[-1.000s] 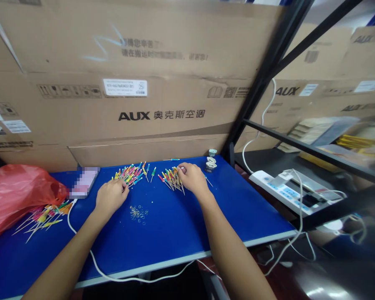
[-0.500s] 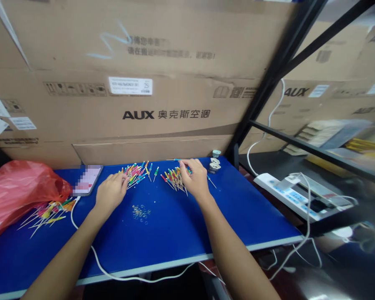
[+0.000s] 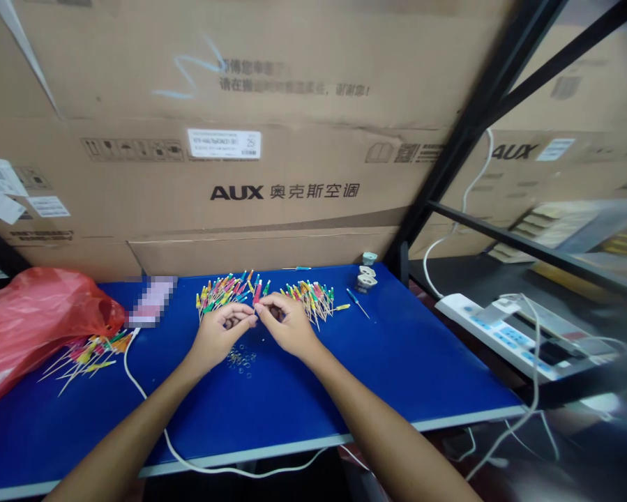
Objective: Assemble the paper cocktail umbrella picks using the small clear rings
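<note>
My left hand (image 3: 224,336) and my right hand (image 3: 289,324) meet over the middle of the blue table. Between their fingertips stands a folded red cocktail umbrella (image 3: 258,290), paper end up. The right thumb and forefinger pinch it, while the left fingers close around its lower stick; their exact hold is partly hidden. Behind the left hand lies a pile of colourful folded cocktail umbrellas (image 3: 216,291). Another such pile (image 3: 313,296) is behind the right hand, with loose blue (image 3: 356,302) and yellow ones (image 3: 342,307) beside it. Small clear rings (image 3: 244,360) lie just below the hands.
At left, a red plastic bag (image 3: 51,307) rests near more cocktail umbrellas (image 3: 86,355). A phone (image 3: 153,300) trails a white cable (image 3: 159,411) across the table. Small pale stacked pieces (image 3: 367,273) stand at back right. Beyond the black frame (image 3: 449,139) lies a power strip (image 3: 491,331).
My left hand has left the left pile and my right hand the right pile. Both have come together in the middle, now with a red cocktail umbrella between them.
</note>
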Demonstrator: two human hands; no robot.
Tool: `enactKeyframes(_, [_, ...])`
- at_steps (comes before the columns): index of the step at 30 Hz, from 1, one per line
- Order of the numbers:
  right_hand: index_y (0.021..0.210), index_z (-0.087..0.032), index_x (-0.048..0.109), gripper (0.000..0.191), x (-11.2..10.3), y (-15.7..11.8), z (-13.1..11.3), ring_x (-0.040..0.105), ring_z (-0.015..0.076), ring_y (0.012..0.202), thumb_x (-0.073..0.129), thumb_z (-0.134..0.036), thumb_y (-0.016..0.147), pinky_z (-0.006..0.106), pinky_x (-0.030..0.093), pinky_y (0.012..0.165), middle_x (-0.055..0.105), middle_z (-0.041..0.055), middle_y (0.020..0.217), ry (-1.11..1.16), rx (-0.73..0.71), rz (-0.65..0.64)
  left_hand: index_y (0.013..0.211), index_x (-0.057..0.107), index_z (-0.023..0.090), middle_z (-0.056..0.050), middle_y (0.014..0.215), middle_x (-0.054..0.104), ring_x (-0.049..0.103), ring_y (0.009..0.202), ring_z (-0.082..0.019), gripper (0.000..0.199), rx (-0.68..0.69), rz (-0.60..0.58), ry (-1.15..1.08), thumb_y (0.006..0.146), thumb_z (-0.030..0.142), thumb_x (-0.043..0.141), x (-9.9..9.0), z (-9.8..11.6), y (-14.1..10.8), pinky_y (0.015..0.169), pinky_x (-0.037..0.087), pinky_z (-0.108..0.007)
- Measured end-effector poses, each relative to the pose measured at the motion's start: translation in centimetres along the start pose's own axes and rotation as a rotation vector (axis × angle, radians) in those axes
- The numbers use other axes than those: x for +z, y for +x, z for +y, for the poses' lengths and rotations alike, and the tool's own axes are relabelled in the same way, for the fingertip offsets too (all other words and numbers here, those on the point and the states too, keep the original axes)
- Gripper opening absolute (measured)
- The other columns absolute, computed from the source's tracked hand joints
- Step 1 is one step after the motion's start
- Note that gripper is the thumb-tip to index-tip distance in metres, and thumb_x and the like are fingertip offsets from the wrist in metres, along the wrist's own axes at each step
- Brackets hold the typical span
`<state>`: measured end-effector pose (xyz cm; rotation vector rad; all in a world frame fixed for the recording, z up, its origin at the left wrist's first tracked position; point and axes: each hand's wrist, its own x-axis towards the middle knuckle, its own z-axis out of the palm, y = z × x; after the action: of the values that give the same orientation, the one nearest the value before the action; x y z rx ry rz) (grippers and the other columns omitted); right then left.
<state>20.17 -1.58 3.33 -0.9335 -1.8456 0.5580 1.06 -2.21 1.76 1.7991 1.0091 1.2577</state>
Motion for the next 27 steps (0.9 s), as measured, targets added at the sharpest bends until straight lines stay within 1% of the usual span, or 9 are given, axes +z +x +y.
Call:
enactKeyframes(3, [0.086, -0.021, 0.069, 0.020, -0.5, 0.0, -0.1, 0.058, 0.0167, 0.071, 0.058, -0.033, 0.097, 0.029, 0.045, 0.066, 0.068, 0.0034, 0.078, -0.105, -0.076, -0.030, 0.099, 0.073, 0.017, -0.006, 0.083, 0.078, 0.071, 0.068, -0.018, 0.025, -0.011, -0.022, 0.014, 0.087, 0.039, 0.072, 0.2, -0.1, -0.1, 0.058, 0.053, -0.025])
enactKeyframes(6, [0.085, -0.021, 0.067, 0.019, -0.8, 0.0, -0.3, 0.059, 0.0172, 0.074, 0.057, -0.031, 0.098, 0.029, 0.044, 0.068, 0.067, 0.0035, 0.080, -0.164, -0.119, -0.057, 0.099, 0.074, 0.017, -0.006, 0.079, 0.077, 0.064, 0.058, -0.014, 0.028, -0.031, -0.059, 0.045, 0.087, 0.042, 0.072, 0.3, -0.3, -0.1, 0.048, 0.044, -0.023])
enactKeyframes(10, [0.086, -0.021, 0.065, 0.019, -1.2, 0.0, -0.5, 0.059, 0.0176, 0.077, 0.055, -0.031, 0.100, 0.030, 0.044, 0.070, 0.066, 0.0036, 0.081, -0.201, -0.147, -0.097, 0.100, 0.073, 0.016, -0.005, 0.080, 0.077, 0.055, 0.051, -0.011, 0.029, -0.038, -0.086, 0.058, 0.087, 0.043, 0.071, 0.1, -0.5, 0.0, 0.045, 0.037, -0.022])
enactKeyframes(14, [0.091, -0.021, 0.066, 0.020, -1.7, 0.0, -0.7, 0.060, 0.0186, 0.081, 0.052, -0.030, 0.101, 0.031, 0.045, 0.074, 0.066, 0.0049, 0.086, -0.219, -0.162, -0.130, 0.099, 0.073, 0.016, -0.006, 0.083, 0.078, 0.052, 0.049, -0.010, 0.028, -0.029, -0.074, 0.067, 0.087, 0.040, 0.071, -0.1, -0.6, 0.1, 0.044, 0.036, -0.021])
enactKeyframes(18, [0.094, -0.022, 0.066, 0.019, -1.9, 0.0, -0.7, 0.060, 0.0193, 0.083, 0.051, -0.029, 0.102, 0.032, 0.046, 0.076, 0.067, 0.0057, 0.089, -0.217, -0.183, -0.146, 0.099, 0.073, 0.016, -0.006, 0.084, 0.078, 0.050, 0.047, -0.009, 0.027, -0.030, -0.086, 0.081, 0.088, 0.041, 0.070, -0.2, -0.7, 0.1, 0.044, 0.035, -0.021])
enactKeyframes(23, [0.092, -0.022, 0.066, 0.019, -1.9, 0.1, -0.5, 0.060, 0.0194, 0.080, 0.050, -0.027, 0.101, 0.032, 0.046, 0.073, 0.066, 0.0054, 0.086, -0.221, -0.192, -0.130, 0.100, 0.073, 0.017, -0.006, 0.085, 0.078, 0.051, 0.048, -0.010, 0.028, -0.029, -0.091, 0.095, 0.088, 0.041, 0.070, -0.3, -0.8, 0.1, 0.044, 0.036, -0.021])
enactKeyframes(27, [0.090, -0.022, 0.065, 0.018, -2.0, 0.1, -0.5, 0.058, 0.0189, 0.078, 0.050, -0.025, 0.099, 0.032, 0.045, 0.071, 0.065, 0.0046, 0.083, -0.217, -0.194, -0.144, 0.101, 0.074, 0.017, -0.005, 0.084, 0.078, 0.050, 0.047, -0.009, 0.027, -0.015, -0.101, 0.108, 0.088, 0.041, 0.069, -0.3, -0.8, 0.1, 0.044, 0.037, -0.022])
